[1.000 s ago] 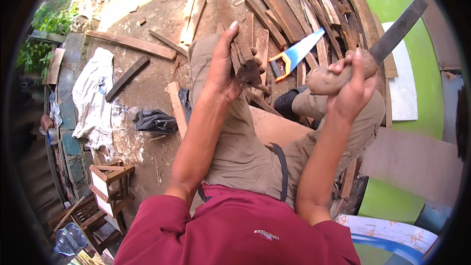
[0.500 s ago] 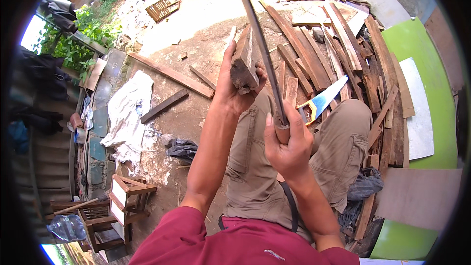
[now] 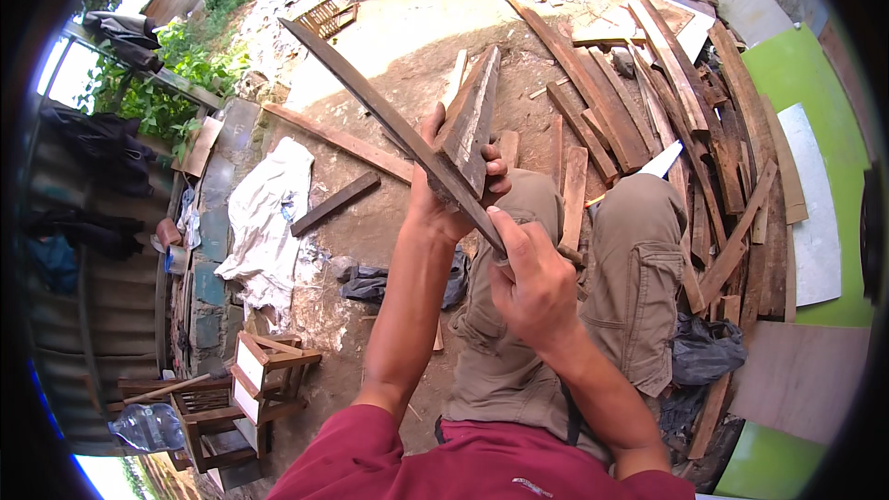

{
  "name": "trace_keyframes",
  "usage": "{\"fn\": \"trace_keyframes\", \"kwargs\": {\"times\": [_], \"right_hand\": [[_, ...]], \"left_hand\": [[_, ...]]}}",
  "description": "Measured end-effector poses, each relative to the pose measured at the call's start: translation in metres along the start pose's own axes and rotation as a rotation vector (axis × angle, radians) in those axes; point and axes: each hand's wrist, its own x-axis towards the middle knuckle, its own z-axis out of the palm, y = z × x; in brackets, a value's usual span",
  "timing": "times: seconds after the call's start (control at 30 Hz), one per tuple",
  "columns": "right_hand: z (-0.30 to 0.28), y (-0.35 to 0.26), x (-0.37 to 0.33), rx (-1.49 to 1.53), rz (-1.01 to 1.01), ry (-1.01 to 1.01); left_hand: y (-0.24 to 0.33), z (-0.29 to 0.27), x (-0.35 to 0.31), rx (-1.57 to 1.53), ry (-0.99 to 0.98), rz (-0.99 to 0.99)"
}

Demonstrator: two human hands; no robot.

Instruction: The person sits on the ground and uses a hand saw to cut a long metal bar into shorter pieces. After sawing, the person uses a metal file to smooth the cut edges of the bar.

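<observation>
My left hand (image 3: 440, 208) is closed around a rough, wedge-shaped piece of wood (image 3: 472, 116), held up above my lap and pointing away from me. My right hand (image 3: 537, 287) grips the handle of a machete (image 3: 370, 97), the forefinger stretched along its near end. Its long dark blade slants up to the far left, crossing in front of the wood's lower end and my left palm. Whether the edge touches the wood I cannot tell. Most of the handle is hidden in my fist.
A handsaw (image 3: 662, 159) shows partly behind my right knee. Many wooden planks (image 3: 602, 111) are heaped to the right, beside green sheets (image 3: 796, 83). On the left lie a white cloth (image 3: 269, 222), a dark wood strip (image 3: 335, 204) and a small wooden chair (image 3: 245, 389). Black plastic (image 3: 366, 284) lies near my left forearm.
The machete has swung from nearly upright to slanting left, its blade now across the wood's near end. My right hand has turned and moved slightly lower. My right leg now covers most of the handsaw.
</observation>
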Motion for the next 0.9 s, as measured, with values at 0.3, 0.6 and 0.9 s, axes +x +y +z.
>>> {"fn": "trace_keyframes", "kwargs": {"times": [0.3,0.6,0.9], "right_hand": [[-0.034,0.008,0.049,-0.032,0.005,0.12],[-0.032,0.01,0.082,-0.037,0.009,0.135],[-0.034,0.004,0.099,-0.048,-0.057,0.162]], "left_hand": [[-0.003,0.041,0.006,0.638,0.082,0.276],[-0.017,0.038,0.003,0.947,-0.066,1.366],[0.014,0.044,0.01,1.193,-0.109,1.468]]}}
